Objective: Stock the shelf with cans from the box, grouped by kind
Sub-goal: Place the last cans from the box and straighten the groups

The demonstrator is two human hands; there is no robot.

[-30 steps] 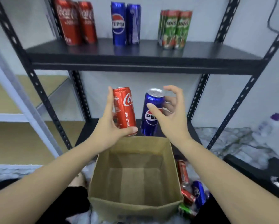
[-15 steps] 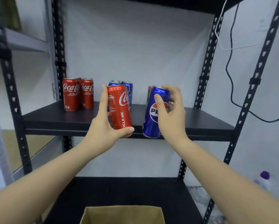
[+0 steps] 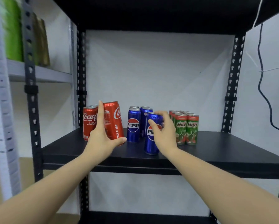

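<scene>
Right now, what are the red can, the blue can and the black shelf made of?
The red can in the left hand and the blue can in the right hand look like thin glossy metal: bright glints, silvery rims. The black shelf has a matte, faintly reflective top; painted metal or coated board, I cannot tell.

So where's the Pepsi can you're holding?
In the head view, the right hand grips the Pepsi can mid-shelf, between the Pepsi group and Milo cans.
</scene>
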